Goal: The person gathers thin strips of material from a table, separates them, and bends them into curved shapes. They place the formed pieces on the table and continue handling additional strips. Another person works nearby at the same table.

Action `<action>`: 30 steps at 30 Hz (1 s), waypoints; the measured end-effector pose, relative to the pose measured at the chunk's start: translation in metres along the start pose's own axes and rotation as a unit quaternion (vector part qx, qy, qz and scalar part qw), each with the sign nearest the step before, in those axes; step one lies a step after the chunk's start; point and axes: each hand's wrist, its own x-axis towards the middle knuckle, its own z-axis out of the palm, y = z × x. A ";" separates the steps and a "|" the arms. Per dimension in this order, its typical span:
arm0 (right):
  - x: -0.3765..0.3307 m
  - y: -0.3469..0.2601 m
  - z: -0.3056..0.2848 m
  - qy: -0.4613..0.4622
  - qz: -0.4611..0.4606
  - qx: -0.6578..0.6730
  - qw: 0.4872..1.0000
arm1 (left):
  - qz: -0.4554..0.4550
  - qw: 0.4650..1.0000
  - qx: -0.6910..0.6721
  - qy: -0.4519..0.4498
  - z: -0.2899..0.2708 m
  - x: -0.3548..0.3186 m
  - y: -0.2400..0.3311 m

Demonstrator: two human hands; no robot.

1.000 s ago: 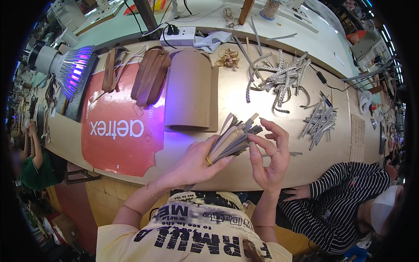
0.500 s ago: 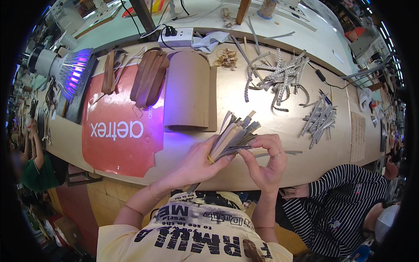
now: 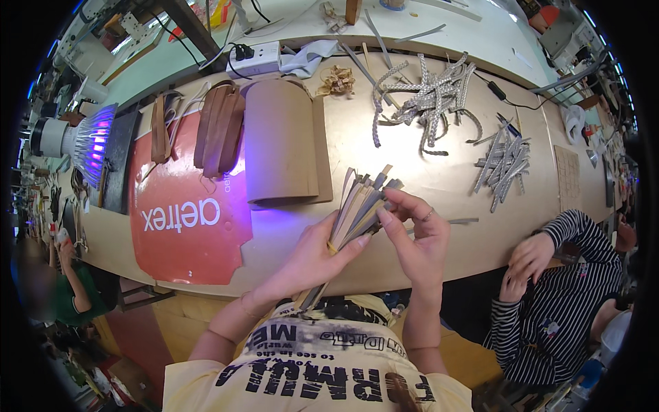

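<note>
Bare surface point(image 3: 405, 172) ahead of the hands; flanked by rolled cardboard point(image 3: 281, 147), braided strips point(image 3: 429, 99), grey strip pile point(image 3: 501, 165).

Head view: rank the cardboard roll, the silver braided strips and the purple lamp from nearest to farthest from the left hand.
From the left hand:
1. Cardboard roll, just beyond it on the bench.
2. Silver braided strips, far side, to the right.
3. Purple lamp, at the far left end.

You see a bright, evenly lit bench point(image 3: 425, 185) under soft overhead light, with only faint shadows. A lamp point(image 3: 86, 137) at the left glows violet and casts a purple patch across the card point(image 3: 281, 147) beside it. The fisheye bends straight edges near the black rim, where detail blurs; the centre stays sharp
</note>
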 end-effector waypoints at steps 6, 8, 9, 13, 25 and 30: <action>0.006 0.002 -0.009 -0.029 0.029 -0.001 0.999 | -0.042 0.999 0.008 -0.008 0.001 0.005 0.000; 0.007 0.001 -0.011 -0.032 0.045 0.016 0.998 | -0.057 0.998 0.007 -0.009 0.002 0.006 0.000; 0.007 0.001 -0.011 -0.034 0.051 0.022 0.998 | -0.053 0.999 0.005 -0.006 0.002 0.006 -0.001; 0.006 0.002 -0.011 -0.052 0.027 0.025 0.998 | -0.042 0.999 0.006 0.001 0.004 0.009 -0.003; -0.007 0.008 -0.072 0.217 -0.060 0.123 0.967 | 0.038 0.998 0.036 -0.019 0.009 0.008 -0.010; -0.006 0.019 -0.099 0.274 -0.073 0.216 0.934 | -0.046 0.998 0.008 -0.037 0.007 0.006 -0.011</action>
